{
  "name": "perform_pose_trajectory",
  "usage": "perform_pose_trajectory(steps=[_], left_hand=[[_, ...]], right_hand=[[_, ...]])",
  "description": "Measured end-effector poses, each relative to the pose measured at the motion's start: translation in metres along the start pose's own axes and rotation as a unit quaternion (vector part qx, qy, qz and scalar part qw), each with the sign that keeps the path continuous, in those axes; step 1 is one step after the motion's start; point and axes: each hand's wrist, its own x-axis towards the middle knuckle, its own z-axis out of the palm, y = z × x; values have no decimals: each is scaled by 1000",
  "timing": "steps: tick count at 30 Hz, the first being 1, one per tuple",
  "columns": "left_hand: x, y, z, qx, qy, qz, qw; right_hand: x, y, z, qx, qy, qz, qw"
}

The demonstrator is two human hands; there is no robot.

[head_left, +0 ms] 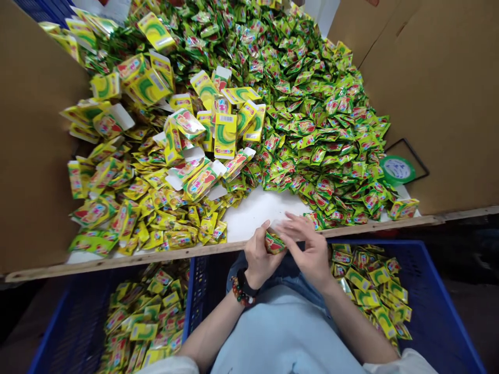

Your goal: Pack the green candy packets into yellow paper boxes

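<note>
My left hand (260,254) is closed around a small printed carton (274,243), green and red on the side that shows, just over the table's front edge. Beside it, my right hand (306,244) has its fingers apart at the carton's top end; they are slightly blurred, and I cannot tell whether they touch the flap. Ahead lie several yellow cartons (225,136), some with white flaps standing up. Green sachets (307,124) are heaped to the right, yellow sachets (163,223) to the left.
Brown cardboard walls (432,93) flank the white tabletop (261,210), which has a wooden front edge (132,258). A green tape roll (397,170) leans at the right. Below, blue crates (432,291) hold many filled-looking cartons (374,291).
</note>
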Motion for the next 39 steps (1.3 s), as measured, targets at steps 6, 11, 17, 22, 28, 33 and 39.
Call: perform_pose_trajectory(steps=[6,11,17,22,28,33,39], left_hand=[[6,-4,4,-5,19,101,995],[7,-11,10,-12,33,137,990],[11,0,2,30,-23,59,998],[17,10,0,75,-10,68,995],[15,6,1,73,4,71,995],[11,2,3,56,4,65,996],[26,11,-10,58,-89,94,990]], right_hand=[[3,20,14,205,-41,170,963],[1,21,18,188,-102,89,973],[-5,22,22,69,-37,-20,997],[-1,22,25,77,-16,23,997],[-2,26,20,-13,-73,-128,989],[-8,32,30,-127,-43,-202,970],[-22,32,1,-134,-54,-144,979]])
